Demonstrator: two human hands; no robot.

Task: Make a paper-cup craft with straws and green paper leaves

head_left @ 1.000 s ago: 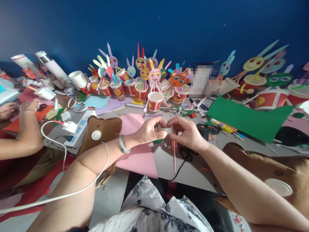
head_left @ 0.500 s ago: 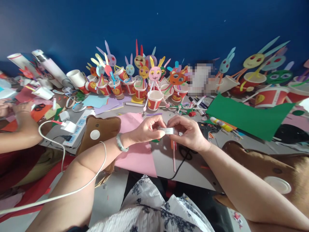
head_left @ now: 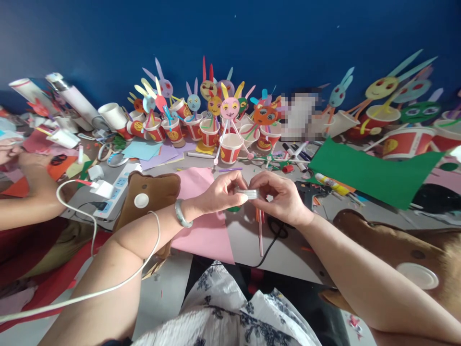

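Observation:
Both of my hands meet above the grey table [head_left: 288, 254], pinched on a small white roll of tape [head_left: 248, 193]. My left hand [head_left: 219, 193] grips its left side with curled fingers; a jade bangle sits on that wrist. My right hand [head_left: 279, 197] grips its right side, thumb and fingers closed. Below the hands lie a pink paper sheet [head_left: 201, 221], a pink straw [head_left: 260, 235] and a small green piece partly hidden by my left hand.
A row of red paper-cup bunny figures [head_left: 230, 129] lines the back before the blue wall. A green sheet [head_left: 367, 175] lies at right, a glue stick [head_left: 331, 185] beside it. A power strip [head_left: 115, 192] and white cable are at left. Another person's arm [head_left: 29, 202] rests at far left.
My hands have barely shifted; the tape roll has turned slightly between my fingers. The other person's hand at left has moved a little toward the edge.

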